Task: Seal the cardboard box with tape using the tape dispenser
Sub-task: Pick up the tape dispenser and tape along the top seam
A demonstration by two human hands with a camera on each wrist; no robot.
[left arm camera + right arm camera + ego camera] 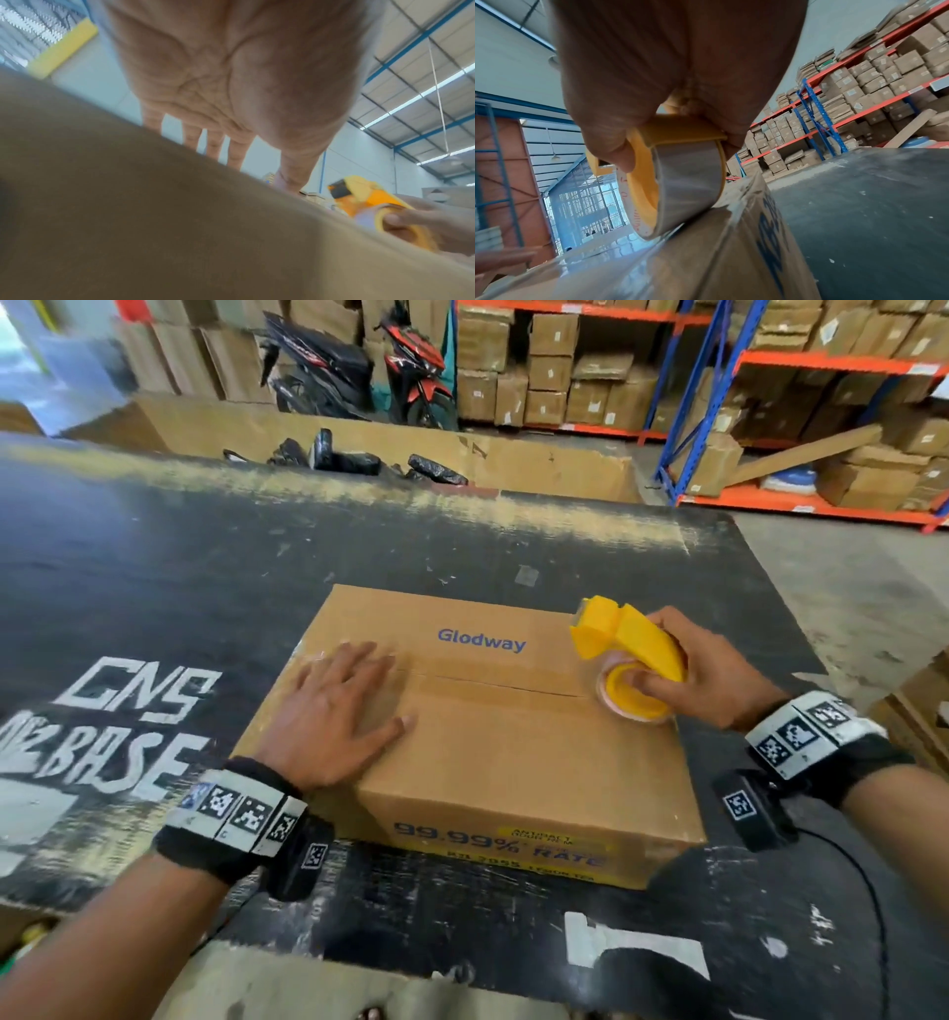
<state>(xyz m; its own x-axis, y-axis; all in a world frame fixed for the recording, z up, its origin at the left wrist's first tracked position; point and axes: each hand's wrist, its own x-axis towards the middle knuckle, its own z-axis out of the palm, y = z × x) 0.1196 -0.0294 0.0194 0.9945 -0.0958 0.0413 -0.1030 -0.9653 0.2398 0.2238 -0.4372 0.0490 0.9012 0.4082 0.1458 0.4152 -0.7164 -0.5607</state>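
Observation:
A brown cardboard box (503,752) printed "Glodway" lies on the black table (205,567), its top flaps closed along a centre seam. My left hand (339,706) lies flat, fingers spread, on the left end of the seam. My right hand (714,675) grips a yellow tape dispenser (629,654) with a roll of clear tape at the right end of the seam. In the right wrist view the tape roll (687,182) touches the box's top edge, and a shiny strip of clear tape (608,261) runs along the top towards the left hand. The left wrist view shows the open palm (231,81) above the box (154,223).
The table carries white painted letters (118,726) at the left. Beyond its far edge stands a large open carton (513,459) with black wrapped parcels. Motorbikes (359,367) and orange-blue racks (801,372) stacked with boxes stand behind. A cable (873,906) hangs from my right wrist.

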